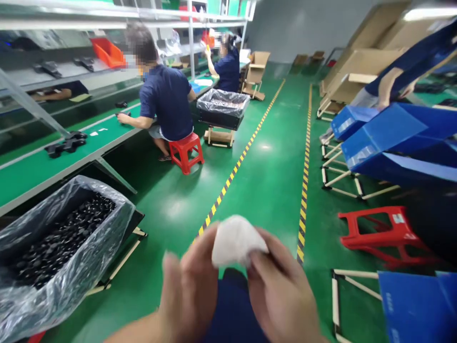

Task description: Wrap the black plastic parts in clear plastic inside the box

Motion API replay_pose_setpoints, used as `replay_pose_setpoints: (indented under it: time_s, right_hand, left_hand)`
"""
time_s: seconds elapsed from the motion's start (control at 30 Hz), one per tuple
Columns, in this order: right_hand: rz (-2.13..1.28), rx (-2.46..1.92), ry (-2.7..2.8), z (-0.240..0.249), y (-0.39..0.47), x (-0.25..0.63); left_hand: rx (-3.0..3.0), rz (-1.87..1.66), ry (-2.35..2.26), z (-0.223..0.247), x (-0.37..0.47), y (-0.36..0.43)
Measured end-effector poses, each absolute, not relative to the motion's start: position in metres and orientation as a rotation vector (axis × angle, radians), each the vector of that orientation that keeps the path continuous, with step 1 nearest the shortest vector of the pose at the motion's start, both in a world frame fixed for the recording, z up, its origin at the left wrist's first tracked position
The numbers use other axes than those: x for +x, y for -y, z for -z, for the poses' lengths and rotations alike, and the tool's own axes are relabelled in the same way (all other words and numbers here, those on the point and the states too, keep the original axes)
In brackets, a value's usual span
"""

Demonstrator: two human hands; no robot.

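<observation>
A folded white cloth (237,242), or a thick wipe, is held up between my two hands at the lower middle of the head view. My right hand (282,290) pinches its right corner between thumb and fingers. The fingers of my left hand (194,281) curl against its left edge, partly hidden behind it, while the left thumb stands up apart from it. Both hands are somewhat blurred. Below them my dark blue clothing shows.
At left, a plastic-lined bin (124,214) holds many small black parts beside a green-topped workbench (107,140). Two co-workers sit along it, one on a red stool (185,150). Yellow-black floor lines run ahead. Blue boxes (389,138), another red stool (378,228) and a standing person are at right.
</observation>
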State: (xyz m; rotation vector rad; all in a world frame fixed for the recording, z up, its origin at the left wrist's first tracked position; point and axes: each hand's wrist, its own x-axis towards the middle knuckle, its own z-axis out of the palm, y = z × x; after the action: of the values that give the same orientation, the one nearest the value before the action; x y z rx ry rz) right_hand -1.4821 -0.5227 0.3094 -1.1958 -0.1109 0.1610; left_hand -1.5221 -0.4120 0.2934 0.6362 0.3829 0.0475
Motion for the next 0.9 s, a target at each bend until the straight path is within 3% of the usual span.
replay_pose_setpoints:
  time_s: [0.13, 0.37, 0.47, 0.63, 0.9]
  right_hand:
    - [-0.177, -1.041, -0.303, -0.266, 0.506, -1.379]
    - [-0.184, -1.146, -0.340, -0.187, 0.518, -1.193]
    - [-0.072, -1.482, -0.158, -0.168, 0.529, -1.111]
    - [0.148, -1.960, 0.606, -0.146, 0.531, -0.997]
    - [-0.227, -2.236, 1.005, -0.113, 0.505, -0.825]
  left_hand:
    - [0.579, 0.026, -0.478, -0.278, -1.406, 0.399]
    - [0.643, 0.161, -0.529, -0.213, -1.218, 0.408]
    - [0.652, 0.182, -0.537, -0.207, -1.139, 0.416]
    - [0.603, 0.156, -0.660, -0.197, -1.026, 0.420]
    - [0.567, 0.173, -0.919, -0.123, -0.837, 0.393]
